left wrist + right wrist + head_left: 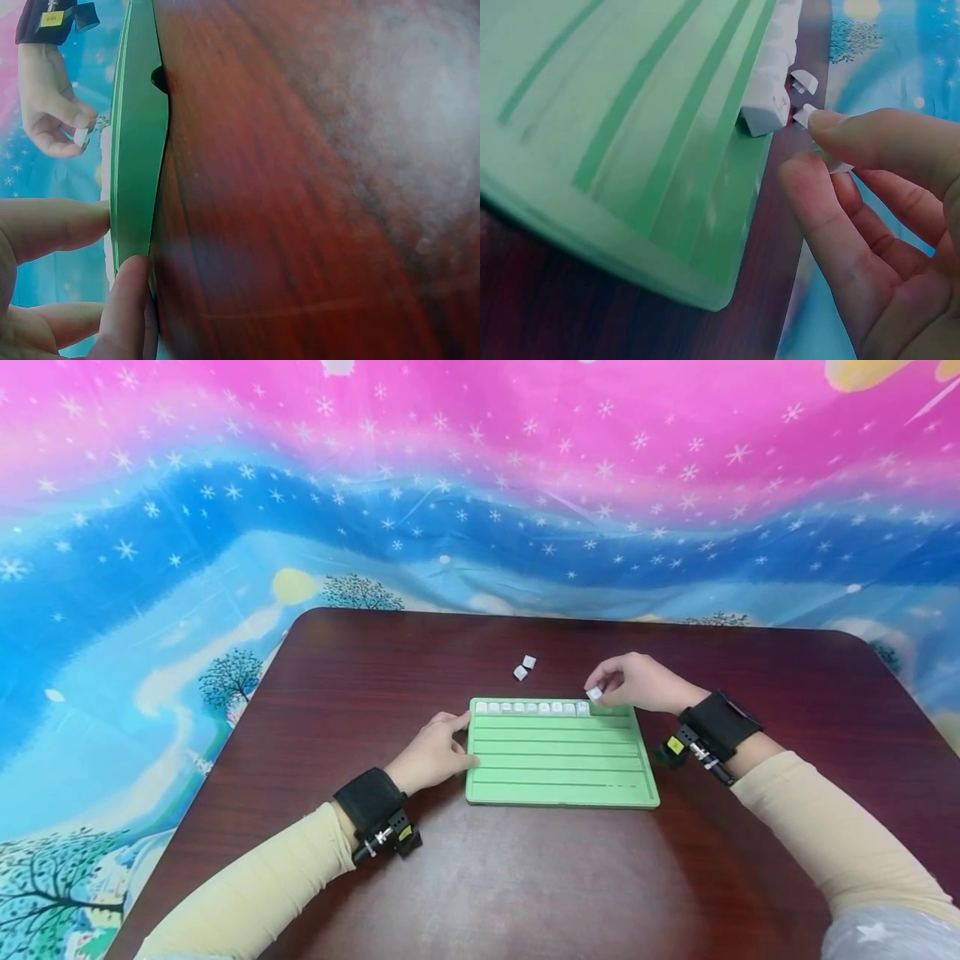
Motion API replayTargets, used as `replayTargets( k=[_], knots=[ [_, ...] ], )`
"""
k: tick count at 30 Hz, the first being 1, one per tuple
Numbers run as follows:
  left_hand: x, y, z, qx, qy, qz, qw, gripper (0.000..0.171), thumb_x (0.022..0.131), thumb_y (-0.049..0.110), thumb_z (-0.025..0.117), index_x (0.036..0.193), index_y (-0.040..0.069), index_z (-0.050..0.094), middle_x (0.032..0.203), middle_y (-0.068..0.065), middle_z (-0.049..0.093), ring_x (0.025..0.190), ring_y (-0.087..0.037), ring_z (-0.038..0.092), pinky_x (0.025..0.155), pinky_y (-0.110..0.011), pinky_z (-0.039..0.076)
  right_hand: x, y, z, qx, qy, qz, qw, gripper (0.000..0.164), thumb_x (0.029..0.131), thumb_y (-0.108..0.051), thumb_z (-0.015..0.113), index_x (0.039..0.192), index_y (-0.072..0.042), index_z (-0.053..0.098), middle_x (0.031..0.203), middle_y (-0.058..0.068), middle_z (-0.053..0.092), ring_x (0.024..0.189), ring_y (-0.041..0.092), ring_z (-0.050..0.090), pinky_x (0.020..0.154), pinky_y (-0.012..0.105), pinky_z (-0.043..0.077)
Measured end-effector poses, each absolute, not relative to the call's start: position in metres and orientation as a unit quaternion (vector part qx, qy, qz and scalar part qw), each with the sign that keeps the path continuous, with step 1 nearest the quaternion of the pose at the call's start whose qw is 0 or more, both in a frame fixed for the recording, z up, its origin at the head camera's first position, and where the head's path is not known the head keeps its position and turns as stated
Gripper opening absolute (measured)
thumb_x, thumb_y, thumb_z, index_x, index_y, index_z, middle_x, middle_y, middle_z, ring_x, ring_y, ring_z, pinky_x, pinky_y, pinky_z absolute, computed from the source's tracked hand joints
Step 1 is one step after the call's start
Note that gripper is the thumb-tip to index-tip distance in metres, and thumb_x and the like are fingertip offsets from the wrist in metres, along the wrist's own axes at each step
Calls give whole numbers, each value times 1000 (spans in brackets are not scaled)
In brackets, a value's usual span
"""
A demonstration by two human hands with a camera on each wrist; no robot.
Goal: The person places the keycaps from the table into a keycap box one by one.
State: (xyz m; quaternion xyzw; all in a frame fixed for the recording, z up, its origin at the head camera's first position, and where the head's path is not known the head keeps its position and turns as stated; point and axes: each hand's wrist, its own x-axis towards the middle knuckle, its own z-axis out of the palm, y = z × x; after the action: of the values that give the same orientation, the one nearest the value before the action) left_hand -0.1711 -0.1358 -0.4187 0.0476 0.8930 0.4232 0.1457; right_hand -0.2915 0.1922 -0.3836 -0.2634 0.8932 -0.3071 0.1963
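Observation:
A light green tray (pixel 558 777) with long ridged slots lies on the table. My left hand (pixel 432 752) grips its left edge, and the left wrist view shows the thumb (pixel 127 300) and a finger against the tray's side. Several white keycaps (pixel 519 708) stand in a row along the top slot, from its left end to past the middle. Above the far right part of the tray, my right hand (pixel 643 683) pinches one white keycap (pixel 595 694) between thumb and fingertips. In the right wrist view this keycap (pixel 840 168) is partly hidden by the fingers.
Two loose white keycaps (pixel 525 667) lie close together on the dark brown table (pixel 390 660), behind the tray. A colourful printed cloth (pixel 480 510) hangs behind the table's far edge. Each wrist wears a black band (pixel 722 724) with a small camera.

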Motion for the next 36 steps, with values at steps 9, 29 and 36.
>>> replayTargets(
  k=[9, 29, 36],
  knots=[
    [-172, -137, -420, 54, 894, 420, 144, 81, 89, 5, 78, 157, -3, 34, 145, -23, 43, 76, -12, 58, 68, -26, 49, -286, 197, -385, -265, 906, -277, 177, 17, 93, -10, 75, 109, -6, 75, 95, 3, 70, 91, 22, 65, 78, 39, 53],
    [-172, -138, -422, 60, 893, 423, 145, 79, 91, 5, 76, 157, -2, 34, 142, -21, 45, 78, -13, 57, 69, -26, 47, -280, 186, -393, -297, 911, -245, 145, 8, 88, -6, 80, 95, -9, 76, 85, 0, 66, 81, 18, 59, 75, 41, 50],
    [-173, -138, -422, 62, 893, 423, 143, 78, 91, 4, 76, 157, -2, 34, 141, -22, 46, 78, -13, 58, 70, -27, 49, -279, 183, -394, -288, 916, -237, 147, 10, 88, -5, 80, 94, -9, 73, 85, 1, 63, 81, 20, 57, 75, 41, 48]
  ],
)
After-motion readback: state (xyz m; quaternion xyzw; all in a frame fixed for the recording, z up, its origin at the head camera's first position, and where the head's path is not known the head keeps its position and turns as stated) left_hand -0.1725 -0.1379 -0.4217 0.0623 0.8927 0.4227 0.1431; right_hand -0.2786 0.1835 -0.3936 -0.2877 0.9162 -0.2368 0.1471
